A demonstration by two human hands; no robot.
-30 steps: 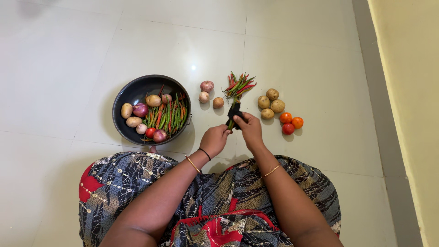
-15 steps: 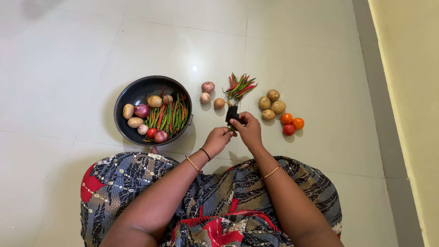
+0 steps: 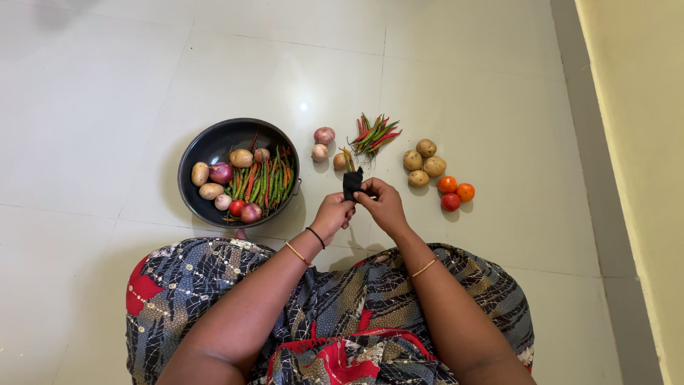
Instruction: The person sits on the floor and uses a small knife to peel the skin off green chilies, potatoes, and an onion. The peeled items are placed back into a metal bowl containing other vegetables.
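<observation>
My left hand (image 3: 332, 214) and my right hand (image 3: 385, 204) meet over the floor, both gripping a small black piece of cloth (image 3: 352, 183). A few green and yellowish chillies (image 3: 347, 158) stick up out of the cloth, close to one onion. A loose pile of red and green chillies (image 3: 375, 133) lies on the tiles just beyond my hands, apart from the cloth. Bangles sit on both wrists.
A dark round pan (image 3: 211, 145) at the left holds potatoes, onions, a tomato and many chillies. On the tiles lie three onions (image 3: 323, 135), several potatoes (image 3: 421, 162) and three tomatoes (image 3: 455, 192). A yellow wall (image 3: 634, 142) runs along the right.
My hands have shifted slightly left and drawn the black cloth, with a few chillies in it, away from the chilli pile, which stays on the floor.
</observation>
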